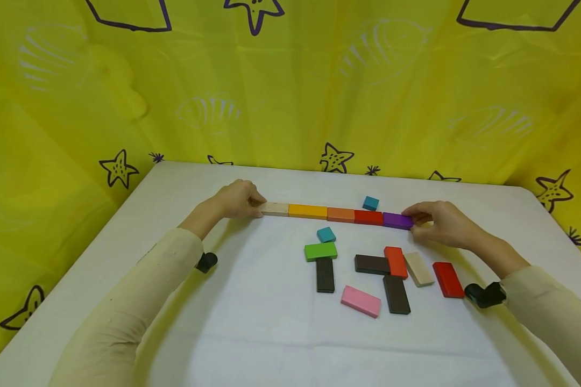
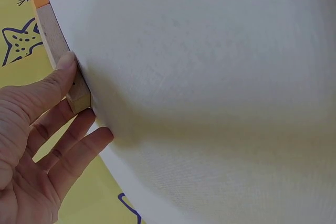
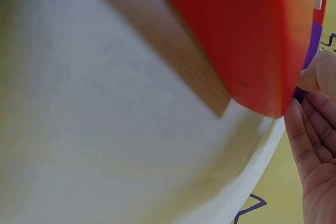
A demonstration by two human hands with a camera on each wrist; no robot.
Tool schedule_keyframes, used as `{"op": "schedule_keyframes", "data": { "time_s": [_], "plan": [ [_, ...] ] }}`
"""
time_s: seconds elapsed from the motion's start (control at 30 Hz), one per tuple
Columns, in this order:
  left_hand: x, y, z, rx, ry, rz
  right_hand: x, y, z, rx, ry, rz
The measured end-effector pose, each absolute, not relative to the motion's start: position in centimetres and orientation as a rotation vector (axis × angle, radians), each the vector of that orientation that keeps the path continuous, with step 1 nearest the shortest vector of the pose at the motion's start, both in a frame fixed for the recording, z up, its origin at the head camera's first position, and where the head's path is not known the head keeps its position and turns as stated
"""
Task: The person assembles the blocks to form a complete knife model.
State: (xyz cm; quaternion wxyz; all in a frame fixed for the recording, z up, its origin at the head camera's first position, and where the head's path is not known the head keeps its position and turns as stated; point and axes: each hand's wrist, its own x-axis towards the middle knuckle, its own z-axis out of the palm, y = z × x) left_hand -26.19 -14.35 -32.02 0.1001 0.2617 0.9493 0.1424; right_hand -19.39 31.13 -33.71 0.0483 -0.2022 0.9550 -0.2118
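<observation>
A straight row of blocks lies end to end on the white table: plain wood point(image 1: 276, 209), yellow-orange point(image 1: 307, 211), orange point(image 1: 341, 215), red point(image 1: 368, 217) and purple point(image 1: 397, 220). At the row's left end my left hand point(image 1: 239, 200) pinches the plain wood block, its thumb on one face and fingers at the opposite side in the left wrist view. My right hand point(image 1: 440, 223) grips the outer end of the purple block point(image 3: 313, 45) between thumb and fingers. Part of that block is hidden behind a near red block point(image 3: 226, 35) in the right wrist view.
Blue cubes lie behind the row point(image 1: 370, 203) and before it point(image 1: 326, 235). Nearer are a green block point(image 1: 320, 251), several dark blocks point(image 1: 325, 275), a pink block point(image 1: 361, 301), a beige block point(image 1: 418, 269) and red ones point(image 1: 448, 279). A yellow curtain point(image 1: 290, 107) hangs behind the table.
</observation>
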Motion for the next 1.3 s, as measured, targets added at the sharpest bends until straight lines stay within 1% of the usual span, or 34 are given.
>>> {"op": "schedule_keyframes", "data": {
  "time_s": [0.47,0.7,0.9,1.3],
  "plan": [
    [-26.3,-14.5,-32.0,0.775,2.793,0.416,-19.7,30.7,-33.6,-0.578,2.886,-0.646],
    [-26.1,-14.5,-31.9,0.78,2.793,0.408,-19.1,30.0,-32.4,-0.603,2.941,-0.67],
    [-26.1,-14.5,-31.8,0.772,2.789,0.416,-18.4,28.5,-31.4,-0.678,2.975,-0.765],
    [-26.2,-14.2,-31.9,0.771,2.799,0.408,-16.8,24.3,-31.3,-0.781,2.87,-0.893]
  ]
}}
